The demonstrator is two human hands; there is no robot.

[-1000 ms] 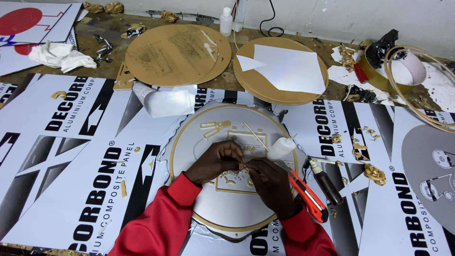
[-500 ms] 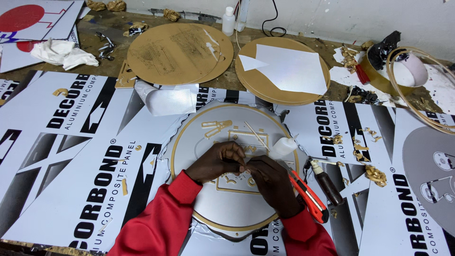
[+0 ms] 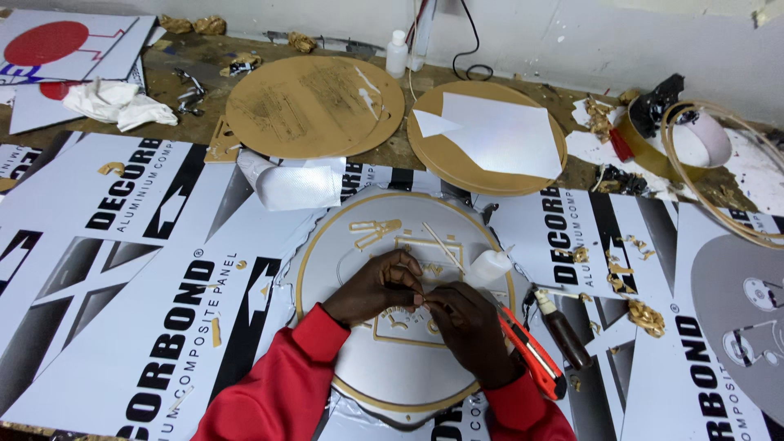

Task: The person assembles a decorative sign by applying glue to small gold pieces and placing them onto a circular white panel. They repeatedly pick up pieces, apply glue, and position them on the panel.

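Both hands meet over the middle of a silver disc (image 3: 359,367) with a gold rim, which lies at 6 o'clock on the desk (image 3: 196,57) on top of printed white panels (image 3: 122,245). The left hand (image 3: 376,286) is curled, fingertips pinched on a tiny gold piece (image 3: 419,299); the right hand (image 3: 469,331) pinches in from the other side, so the fingertips nearly touch. The piece is too small to make out its shape.

Gold cut-outs (image 3: 374,233) already lie flat on the disc at its 11 o'clock, and a thin stick (image 3: 441,247) rests at 12. A small white squeeze bottle (image 3: 488,265) lies on the rim at 2 o'clock, and an orange knife (image 3: 532,355) lies just beside the right wrist at 4.

To do this well, it seems best to keep both wrists resting on the disc for steadiness, hold the piece by its edges, line it up with the gold outline under the fingers, then lower it flat. Pressing lightly from the centre outward should avoid smearing. Sleeves (image 3: 278,384) should stay off the placed cut-outs.
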